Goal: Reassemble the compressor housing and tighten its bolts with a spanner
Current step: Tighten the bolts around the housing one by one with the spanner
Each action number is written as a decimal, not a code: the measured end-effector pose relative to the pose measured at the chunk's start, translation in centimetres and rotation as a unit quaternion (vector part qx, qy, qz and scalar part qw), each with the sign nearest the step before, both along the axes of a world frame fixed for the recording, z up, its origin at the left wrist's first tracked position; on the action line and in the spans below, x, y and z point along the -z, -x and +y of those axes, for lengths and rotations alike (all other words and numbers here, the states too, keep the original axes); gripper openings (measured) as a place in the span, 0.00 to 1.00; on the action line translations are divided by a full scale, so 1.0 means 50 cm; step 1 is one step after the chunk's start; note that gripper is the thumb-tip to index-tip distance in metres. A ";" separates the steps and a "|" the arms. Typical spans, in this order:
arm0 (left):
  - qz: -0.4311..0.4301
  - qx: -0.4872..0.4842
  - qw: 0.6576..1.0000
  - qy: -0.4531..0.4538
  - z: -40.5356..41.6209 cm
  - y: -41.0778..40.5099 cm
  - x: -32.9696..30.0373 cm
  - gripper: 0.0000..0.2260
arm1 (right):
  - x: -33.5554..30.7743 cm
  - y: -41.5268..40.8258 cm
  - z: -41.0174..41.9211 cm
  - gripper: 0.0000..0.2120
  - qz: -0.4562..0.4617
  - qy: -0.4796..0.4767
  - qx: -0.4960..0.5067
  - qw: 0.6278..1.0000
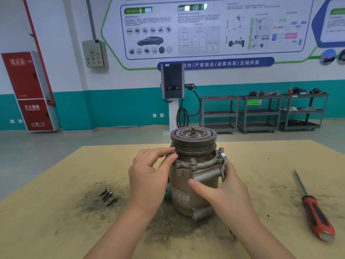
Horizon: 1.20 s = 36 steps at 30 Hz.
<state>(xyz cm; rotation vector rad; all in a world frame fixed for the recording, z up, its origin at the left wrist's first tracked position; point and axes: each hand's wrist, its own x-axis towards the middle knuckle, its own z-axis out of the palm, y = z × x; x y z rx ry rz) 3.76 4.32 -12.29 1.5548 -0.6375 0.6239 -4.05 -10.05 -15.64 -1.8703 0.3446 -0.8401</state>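
Note:
The compressor (202,170) stands upright in the middle of the table, its grooved pulley (194,144) on top. Bolts sit in the front (193,161) and right (221,150) lugs of the housing flange. My left hand (149,174) pinches a small bolt (175,152) between thumb and fingertips at the flange's left side. My right hand (224,189) holds a silver spanner (223,162) against the housing's right side, the spanner's head just below the right bolt. That hand's thumb rests on the round port at the front.
Three loose bolts (108,195) lie on the table (56,184) to the left, on a dark grimy patch. A red-and-black screwdriver (315,208) lies at the right. Grey shelf carts (261,113) and a charging post (172,86) stand by the far wall.

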 end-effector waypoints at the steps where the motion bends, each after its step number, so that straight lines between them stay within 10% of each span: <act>1: 0.004 0.000 1.000 0.003 -0.002 -0.002 0.000 0.17 | 0.000 0.000 0.000 0.53 -0.002 0.000 0.000 1.000; 20: -0.259 -0.055 0.948 -0.176 0.013 -0.034 0.003 0.06 | -0.005 0.003 0.001 0.54 0.017 0.013 0.010 1.000; 36: -0.180 -0.061 0.969 -0.157 0.012 -0.014 0.030 0.14 | -0.009 0.007 0.005 0.56 0.030 0.016 0.008 0.999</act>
